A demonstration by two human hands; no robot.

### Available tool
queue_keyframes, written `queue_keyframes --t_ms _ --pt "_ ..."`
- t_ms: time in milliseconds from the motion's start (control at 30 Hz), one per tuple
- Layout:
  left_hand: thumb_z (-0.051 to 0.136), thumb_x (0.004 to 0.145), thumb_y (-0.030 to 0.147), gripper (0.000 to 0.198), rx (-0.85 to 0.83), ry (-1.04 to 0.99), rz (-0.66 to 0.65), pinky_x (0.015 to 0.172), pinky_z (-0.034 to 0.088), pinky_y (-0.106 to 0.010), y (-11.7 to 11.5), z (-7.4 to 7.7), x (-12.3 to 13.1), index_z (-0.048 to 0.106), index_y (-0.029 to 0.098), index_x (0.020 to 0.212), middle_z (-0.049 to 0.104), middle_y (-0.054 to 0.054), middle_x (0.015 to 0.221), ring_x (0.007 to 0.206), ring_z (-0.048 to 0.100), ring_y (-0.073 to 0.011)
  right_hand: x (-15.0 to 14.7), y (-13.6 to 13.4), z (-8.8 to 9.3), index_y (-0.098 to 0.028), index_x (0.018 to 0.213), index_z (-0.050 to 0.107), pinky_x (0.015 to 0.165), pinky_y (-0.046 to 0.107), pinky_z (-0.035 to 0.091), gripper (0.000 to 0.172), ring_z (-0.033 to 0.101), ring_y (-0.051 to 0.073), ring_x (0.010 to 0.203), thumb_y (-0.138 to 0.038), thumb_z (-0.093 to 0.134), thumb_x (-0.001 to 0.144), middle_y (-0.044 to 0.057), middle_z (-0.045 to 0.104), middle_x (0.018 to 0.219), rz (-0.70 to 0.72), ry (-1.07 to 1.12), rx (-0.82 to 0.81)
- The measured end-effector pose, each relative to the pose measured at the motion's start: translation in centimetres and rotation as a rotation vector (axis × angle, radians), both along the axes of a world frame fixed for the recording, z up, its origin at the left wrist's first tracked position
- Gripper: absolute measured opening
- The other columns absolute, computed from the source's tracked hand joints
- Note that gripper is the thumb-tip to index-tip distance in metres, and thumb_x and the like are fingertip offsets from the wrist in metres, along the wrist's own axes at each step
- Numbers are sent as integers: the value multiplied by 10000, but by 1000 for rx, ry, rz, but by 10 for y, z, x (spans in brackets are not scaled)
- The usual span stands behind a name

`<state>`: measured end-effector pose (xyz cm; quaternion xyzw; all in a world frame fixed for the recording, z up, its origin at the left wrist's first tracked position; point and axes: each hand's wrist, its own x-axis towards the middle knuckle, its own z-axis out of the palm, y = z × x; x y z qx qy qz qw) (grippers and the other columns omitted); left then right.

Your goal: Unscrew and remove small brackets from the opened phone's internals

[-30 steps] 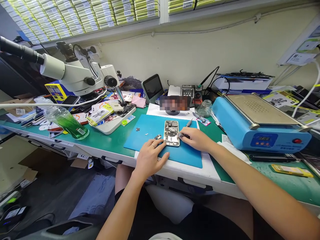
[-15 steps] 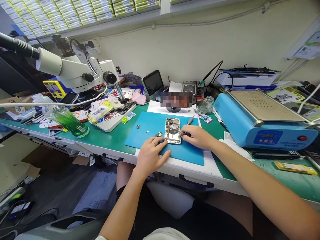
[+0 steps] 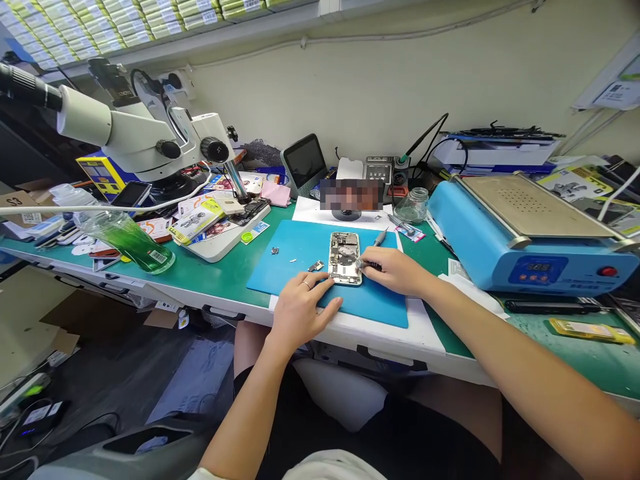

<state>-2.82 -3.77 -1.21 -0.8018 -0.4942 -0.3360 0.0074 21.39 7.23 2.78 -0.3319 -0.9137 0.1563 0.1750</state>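
An opened phone [image 3: 345, 257] with its inner parts showing lies on a blue mat [image 3: 300, 257] on the bench. My left hand [image 3: 301, 309] rests flat on the mat, fingers stretched, its fingertips against the phone's near left corner. My right hand [image 3: 393, 270] is closed on a small dark screwdriver [image 3: 369, 265], whose tip is at the phone's right edge. Small loose parts [image 3: 315, 266] lie on the mat left of the phone.
A white microscope [image 3: 140, 137] stands at the left, with a green bottle [image 3: 129, 241] lying near it. A blue heating machine [image 3: 520, 240] fills the right. A glass jar [image 3: 414, 205], a second screwdriver [image 3: 381, 236] and a small screen [image 3: 305, 162] sit behind the mat.
The view has tilted slightly, so everything sits a little higher in the picture. Both hands stay at the phone in nearly the same pose.
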Motion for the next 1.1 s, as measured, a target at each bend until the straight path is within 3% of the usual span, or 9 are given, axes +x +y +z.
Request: queue_keyframes --t_ms 433,1100 --pt "649 1003 412 288 -43 -22 25 999 545 -479 1 3 1 677 186 1180 687 -99 1206 1186 624 -265 0 -1 1 -211 861 645 690 321 444 179 625 222 786 -251 502 962 73 693 866 6 -20 -6" --pt "647 1012 362 200 7 -77 -8 995 544 -457 -1 2 -2 701 195 1109 690 -74 1187 1112 650 -226 -2 -3 1 -206 862 642 700 330 455 163 632 229 780 -225 500 939 78 692 849 61 -42 -23"
